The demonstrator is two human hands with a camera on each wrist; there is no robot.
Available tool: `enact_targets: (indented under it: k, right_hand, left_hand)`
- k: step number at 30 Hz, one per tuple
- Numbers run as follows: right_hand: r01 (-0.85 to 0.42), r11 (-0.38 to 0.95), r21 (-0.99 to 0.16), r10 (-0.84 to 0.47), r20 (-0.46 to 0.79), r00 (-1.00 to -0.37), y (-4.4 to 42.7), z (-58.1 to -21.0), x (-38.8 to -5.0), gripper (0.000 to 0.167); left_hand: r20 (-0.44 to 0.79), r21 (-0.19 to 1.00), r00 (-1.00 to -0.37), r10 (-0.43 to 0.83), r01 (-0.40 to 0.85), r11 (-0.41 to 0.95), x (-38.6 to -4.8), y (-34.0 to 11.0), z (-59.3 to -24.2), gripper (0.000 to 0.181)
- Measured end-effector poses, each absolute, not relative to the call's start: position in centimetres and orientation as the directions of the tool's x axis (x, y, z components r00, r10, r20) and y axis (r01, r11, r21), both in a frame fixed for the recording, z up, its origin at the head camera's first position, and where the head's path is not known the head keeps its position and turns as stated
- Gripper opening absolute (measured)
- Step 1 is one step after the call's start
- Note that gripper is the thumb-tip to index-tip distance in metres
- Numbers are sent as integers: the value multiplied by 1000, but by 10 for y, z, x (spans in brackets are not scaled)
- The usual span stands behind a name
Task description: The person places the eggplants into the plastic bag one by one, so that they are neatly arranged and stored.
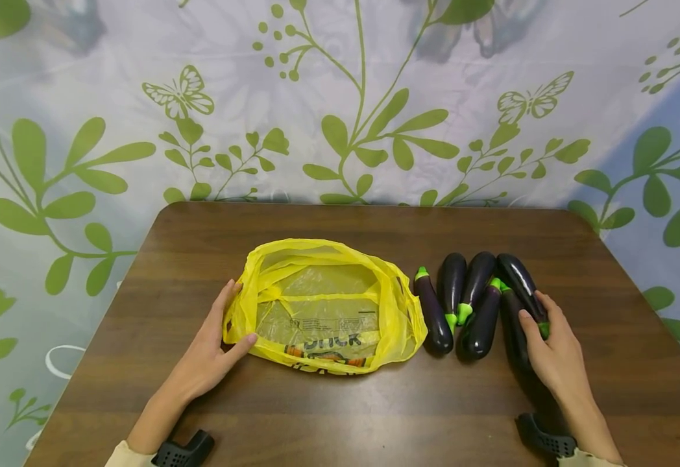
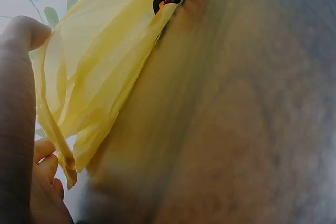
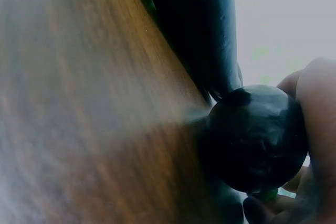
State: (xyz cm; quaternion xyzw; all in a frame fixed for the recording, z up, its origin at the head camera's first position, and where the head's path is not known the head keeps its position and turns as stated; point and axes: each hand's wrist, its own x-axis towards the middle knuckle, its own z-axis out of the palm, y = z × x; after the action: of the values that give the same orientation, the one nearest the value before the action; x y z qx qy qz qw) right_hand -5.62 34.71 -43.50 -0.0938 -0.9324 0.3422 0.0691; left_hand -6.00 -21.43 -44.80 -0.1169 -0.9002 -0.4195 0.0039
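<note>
While I watch, L hand (image 1: 210,353) pinches yellow bag (image 1: 407,324) rim — R hand (image 1: 557,353) curled round eggplant (image 1: 512,324) | step: prob. grasping — bag propped | next: needs firm hold, wide mouth

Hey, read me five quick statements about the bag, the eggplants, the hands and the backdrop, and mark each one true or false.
1. The left hand holds the yellow bag by its rim. True.
2. Both hands hold the bag. False: the right hand is at the eggplants.
3. The eggplants lie inside the bag. False: they lie on the table, right of the bag.
4. The bag's mouth is open. True.
5. The backdrop shows green leaves. True.
</note>
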Motion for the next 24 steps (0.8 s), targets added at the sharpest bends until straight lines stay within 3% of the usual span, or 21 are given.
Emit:
enact_targets:
  k: [6,24]
  right_hand:
    - [174,756,-631,228,5,-974,347,-436,-58,67]
    - [132,789,-600,215,69,-974,341,-437,-51,64]
  left_hand:
    - [81,739,-973,217,205,642,-59,-213,-449,93]
    - [80,664,-949,305,279,693,-60,-218,-456,79]
